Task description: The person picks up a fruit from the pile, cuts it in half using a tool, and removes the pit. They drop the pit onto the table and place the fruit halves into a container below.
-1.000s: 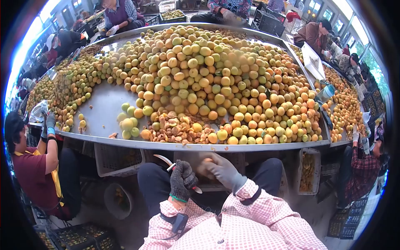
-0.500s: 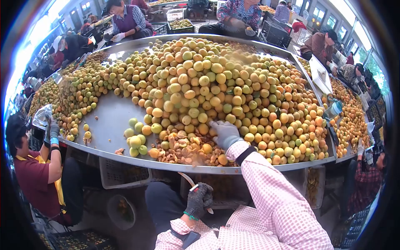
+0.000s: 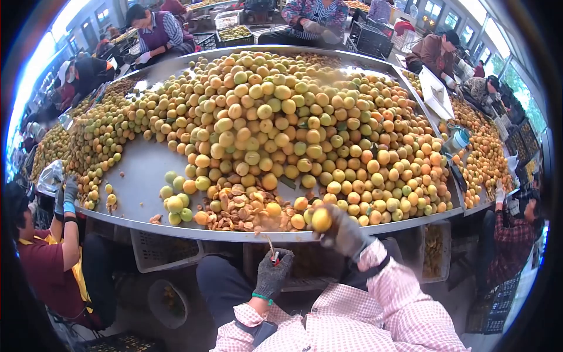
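Note:
My left hand [image 3: 274,274], in a dark grey glove, is closed round a small knife [image 3: 271,246] whose thin blade points up, just below the table's front rim. In my right hand [image 3: 346,233], gloved in grey and slightly blurred, a yellow apricot [image 3: 322,219] is gripped by the fingertips over the table's edge. Between and beyond the hands lies a heap of cut apricot pieces [image 3: 231,210]. A big pile of whole apricots [image 3: 258,129] rises behind them, and a few greener ones [image 3: 175,203] lie at its left.
The metal table [image 3: 146,170] has a raised front rim. Crates [image 3: 161,249] stand beneath it, and a round bucket [image 3: 168,302] is on the floor. A person in a maroon top [image 3: 50,264] sits at the left; other people work around the table. A bottle [image 3: 457,141] stands right.
My right hand has drawn back from the pile toward me, now with an apricot in its fingers. My left hand has risen slightly and turned the knife more upright. The view has shifted a little.

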`<state>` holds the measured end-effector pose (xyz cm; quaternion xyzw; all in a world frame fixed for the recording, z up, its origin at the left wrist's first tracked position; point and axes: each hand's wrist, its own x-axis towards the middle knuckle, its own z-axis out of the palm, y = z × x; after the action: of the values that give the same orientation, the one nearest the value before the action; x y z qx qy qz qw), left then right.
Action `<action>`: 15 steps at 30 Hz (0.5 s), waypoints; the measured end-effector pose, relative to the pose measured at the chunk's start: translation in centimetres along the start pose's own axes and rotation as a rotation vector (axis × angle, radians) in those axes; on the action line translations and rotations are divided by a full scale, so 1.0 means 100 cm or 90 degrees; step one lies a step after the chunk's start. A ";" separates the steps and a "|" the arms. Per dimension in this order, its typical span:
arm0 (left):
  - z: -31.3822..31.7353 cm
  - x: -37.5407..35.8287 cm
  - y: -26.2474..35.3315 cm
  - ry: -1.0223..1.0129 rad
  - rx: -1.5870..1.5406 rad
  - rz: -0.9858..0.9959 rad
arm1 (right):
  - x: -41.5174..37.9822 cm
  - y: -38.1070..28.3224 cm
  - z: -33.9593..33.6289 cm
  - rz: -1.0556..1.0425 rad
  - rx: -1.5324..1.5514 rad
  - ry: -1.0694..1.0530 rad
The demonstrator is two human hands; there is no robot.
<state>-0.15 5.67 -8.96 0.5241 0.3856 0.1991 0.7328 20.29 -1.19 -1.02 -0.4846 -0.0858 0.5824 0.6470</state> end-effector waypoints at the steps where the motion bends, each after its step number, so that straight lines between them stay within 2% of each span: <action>1: 0.002 0.002 0.000 0.016 0.098 0.078 | -0.016 0.009 0.005 -0.016 -0.085 -0.061; 2: 0.004 0.001 0.000 0.032 0.197 0.154 | -0.031 0.017 0.016 -0.009 -0.215 -0.031; 3: 0.009 -0.003 0.008 0.031 0.200 0.152 | -0.035 0.037 0.030 -0.121 -0.218 -0.003; 4: 0.015 -0.011 0.021 0.007 0.372 0.173 | -0.041 0.054 0.039 -0.231 -0.219 0.025; 5: 0.019 -0.017 0.029 -0.019 0.546 0.194 | -0.050 0.060 0.036 -0.190 -0.233 0.002; 6: 0.021 -0.021 0.030 -0.021 0.551 0.194 | -0.057 0.064 0.033 -0.151 -0.247 -0.020; 7: 0.024 -0.026 0.029 -0.094 0.510 0.206 | -0.059 0.070 0.030 -0.210 -0.276 0.020; 8: 0.026 -0.031 0.030 -0.168 0.467 0.215 | -0.062 0.069 0.027 -0.209 -0.270 0.022; 9: 0.028 -0.038 0.033 -0.253 0.314 0.166 | -0.064 0.061 0.020 -0.107 -0.152 0.059; 10: 0.027 -0.042 0.034 -0.258 0.317 0.160 | -0.067 0.054 0.013 -0.002 -0.032 0.096; 11: 0.022 -0.047 0.035 -0.340 0.039 -0.078 | -0.071 0.051 0.004 0.022 -0.012 0.084; 12: 0.021 -0.049 0.039 -0.399 -0.245 -0.316 | -0.076 0.053 -0.003 -0.028 0.095 -0.019; 14: 0.025 -0.054 0.049 -0.387 -0.240 -0.290 | -0.086 0.055 -0.005 0.016 0.294 -0.063; 15: 0.025 -0.056 0.048 -0.340 -0.165 -0.237 | -0.097 0.048 0.005 0.015 0.316 0.030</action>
<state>-1.17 2.07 -2.20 0.3809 0.2408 -0.0344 0.8920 13.77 -9.75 0.15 -0.3255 0.0806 0.5815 0.7412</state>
